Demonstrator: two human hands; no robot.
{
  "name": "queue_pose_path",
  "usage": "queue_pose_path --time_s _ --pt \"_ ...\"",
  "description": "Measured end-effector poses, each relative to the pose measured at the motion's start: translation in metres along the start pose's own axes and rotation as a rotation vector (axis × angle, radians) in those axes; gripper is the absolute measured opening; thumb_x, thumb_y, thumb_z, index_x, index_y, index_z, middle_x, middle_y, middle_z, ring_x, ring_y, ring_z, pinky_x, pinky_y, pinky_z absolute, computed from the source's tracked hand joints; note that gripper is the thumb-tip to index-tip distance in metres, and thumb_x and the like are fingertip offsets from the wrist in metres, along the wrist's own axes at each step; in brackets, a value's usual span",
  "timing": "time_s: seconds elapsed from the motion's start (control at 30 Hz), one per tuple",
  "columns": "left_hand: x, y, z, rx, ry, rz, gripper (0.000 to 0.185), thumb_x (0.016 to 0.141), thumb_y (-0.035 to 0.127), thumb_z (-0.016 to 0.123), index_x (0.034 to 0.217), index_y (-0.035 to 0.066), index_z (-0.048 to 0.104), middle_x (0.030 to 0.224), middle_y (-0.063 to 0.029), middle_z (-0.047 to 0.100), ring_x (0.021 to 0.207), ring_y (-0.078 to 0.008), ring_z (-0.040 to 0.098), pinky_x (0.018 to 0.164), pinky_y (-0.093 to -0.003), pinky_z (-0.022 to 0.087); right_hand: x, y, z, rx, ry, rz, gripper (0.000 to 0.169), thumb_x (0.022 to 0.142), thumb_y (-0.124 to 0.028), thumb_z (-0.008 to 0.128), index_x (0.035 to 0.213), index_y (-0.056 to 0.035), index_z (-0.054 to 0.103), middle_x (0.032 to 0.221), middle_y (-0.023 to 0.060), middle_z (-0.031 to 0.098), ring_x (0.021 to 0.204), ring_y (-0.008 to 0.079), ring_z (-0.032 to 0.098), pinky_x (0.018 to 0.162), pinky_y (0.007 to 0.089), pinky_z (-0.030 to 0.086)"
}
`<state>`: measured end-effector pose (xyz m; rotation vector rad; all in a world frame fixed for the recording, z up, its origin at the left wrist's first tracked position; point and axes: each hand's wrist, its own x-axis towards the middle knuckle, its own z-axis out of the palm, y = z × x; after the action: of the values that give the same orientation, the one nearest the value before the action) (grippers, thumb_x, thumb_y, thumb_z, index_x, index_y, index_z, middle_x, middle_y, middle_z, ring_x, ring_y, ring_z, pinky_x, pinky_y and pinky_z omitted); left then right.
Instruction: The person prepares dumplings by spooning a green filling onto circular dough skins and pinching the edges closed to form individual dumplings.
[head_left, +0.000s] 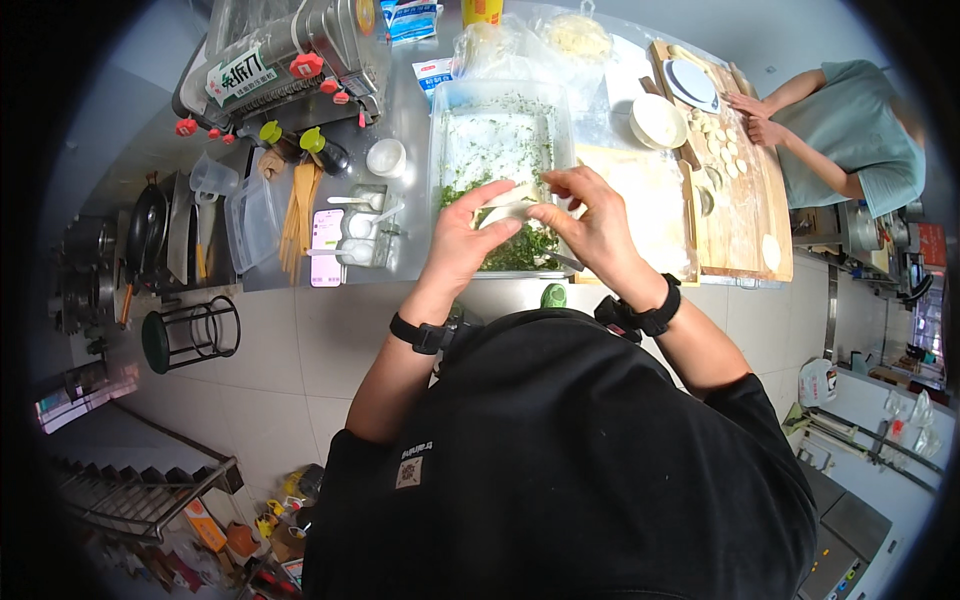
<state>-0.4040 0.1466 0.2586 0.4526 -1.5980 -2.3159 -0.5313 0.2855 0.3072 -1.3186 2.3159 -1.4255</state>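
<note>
A folded dumpling wrapper (510, 204) with some green filling showing inside is held over the plastic tub. My left hand (471, 231) grips its left side between thumb and fingers. At the wrapper's right end are the thumb and index finger of my right hand (592, 217), the thumb touching its edge. Beneath both hands stands the clear plastic tub (566, 112), with chopped green filling (525, 247) heaped at its near end and scraps smeared over its bottom. The handle of a metal utensil (564, 260) pokes out under my right hand.
Right of the tub lies a floured wooden board (637, 202), then a larger board (739, 232) with dough pieces (724, 150) and two dumplings (705, 199). A co-worker's hands (757, 120) rest there. Seasoning jars (364, 225), a phone (327, 247) and a pasta machine (300, 75) stand left.
</note>
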Motion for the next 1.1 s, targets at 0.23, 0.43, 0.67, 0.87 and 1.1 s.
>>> queue_pose_path --time_s 0.23,0.43,0.67,0.87,1.1 --pt "0.002 -0.001 0.003 -0.090 0.049 0.050 0.044 0.083 -0.001 0.067 0.127 0.000 0.056 0.114 -0.0073 0.063 0.101 -0.0107 0.059 0.088 -0.0237 0.048 -0.009 0.031 0.005 0.234 -0.376 0.410 0.034 0.085 -0.021 0.075 0.105 0.0049 0.066 0.081 0.0014 0.065 0.074 0.0066 0.056 0.066 0.0238 0.048" --pt "0.000 0.000 0.007 -0.069 0.057 0.071 0.043 0.085 -0.001 0.066 0.126 0.000 0.056 0.115 -0.0070 0.063 0.101 -0.0106 0.058 0.089 -0.0236 0.048 -0.008 0.000 0.010 0.067 -0.081 0.119 0.027 0.080 -0.017 0.076 0.094 0.0039 0.068 0.076 0.0123 0.065 0.065 0.0209 0.061 0.059 0.0315 0.049" --pt "0.000 0.000 0.010 -0.036 0.064 0.091 0.043 0.084 -0.002 0.066 0.126 0.000 0.056 0.114 -0.0059 0.063 0.100 -0.0090 0.057 0.087 -0.0225 0.048 -0.009 0.002 0.018 -0.040 0.078 -0.118 0.011 0.076 -0.009 0.073 0.082 0.0000 0.069 0.070 0.0124 0.062 0.068 0.0319 0.060 0.061 0.0396 0.048" --pt "-0.001 -0.002 0.009 -0.027 0.058 0.065 0.044 0.084 -0.003 0.066 0.126 -0.001 0.056 0.113 -0.0059 0.063 0.098 -0.0085 0.058 0.085 -0.0212 0.048 -0.009 0.005 0.018 -0.164 0.048 -0.182 0.013 0.076 -0.011 0.073 0.081 -0.0003 0.069 0.072 0.0120 0.063 0.069 0.0320 0.061 0.062 0.0391 0.048" --pt "0.001 0.004 0.007 -0.105 0.050 0.028 0.046 0.085 -0.003 0.066 0.129 -0.002 0.052 0.116 -0.0081 0.062 0.103 -0.0122 0.059 0.090 -0.0249 0.049 0.001 0.000 0.012 0.080 -0.021 0.130 0.020 0.078 -0.018 0.076 0.086 -0.0007 0.071 0.080 0.0123 0.066 0.073 0.0257 0.064 0.063 0.0349 0.050"
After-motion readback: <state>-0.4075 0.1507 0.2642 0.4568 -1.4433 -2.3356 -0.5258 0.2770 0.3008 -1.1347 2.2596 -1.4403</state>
